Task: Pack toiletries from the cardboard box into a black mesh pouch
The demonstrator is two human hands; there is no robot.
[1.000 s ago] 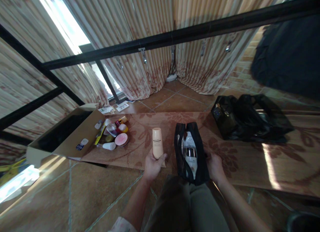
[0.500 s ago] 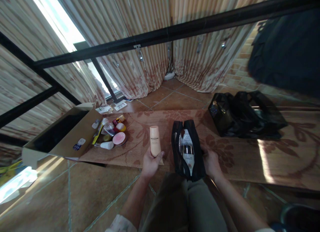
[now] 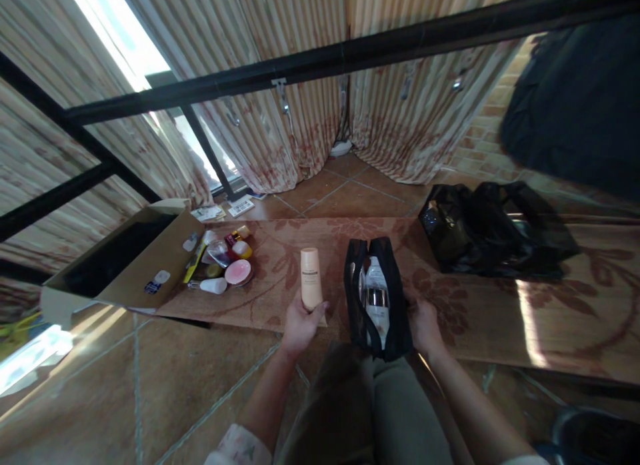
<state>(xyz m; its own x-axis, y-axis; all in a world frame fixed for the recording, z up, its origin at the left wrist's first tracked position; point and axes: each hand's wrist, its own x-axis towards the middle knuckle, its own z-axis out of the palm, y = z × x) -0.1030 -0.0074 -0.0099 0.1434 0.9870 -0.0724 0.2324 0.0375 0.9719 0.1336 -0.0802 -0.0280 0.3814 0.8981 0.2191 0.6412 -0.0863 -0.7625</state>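
My left hand (image 3: 300,325) is closed around the lower end of a beige lotion bottle (image 3: 311,278), which points away from me with its cap at the far end. A black cosmetic bag (image 3: 396,295) sits unzipped just right of the bottle, at my knees. Inside it lie a white bottle (image 3: 375,275) and a pale bottle with a shiny metallic band (image 3: 379,315). My right hand (image 3: 424,321) grips the bag's right side, its fingertips partly hidden by the bag.
Several cosmetics, including a pink round case (image 3: 238,273), lie left on the patterned runner (image 3: 280,245), beside an open cardboard box (image 3: 145,268). Black plastic bags (image 3: 495,231) stand at the right. A dark metal rail (image 3: 320,65) crosses before the curtains.
The view has shifted slightly. My hands hold the lotion bottle and the cosmetic bag as before, with hardly any movement.
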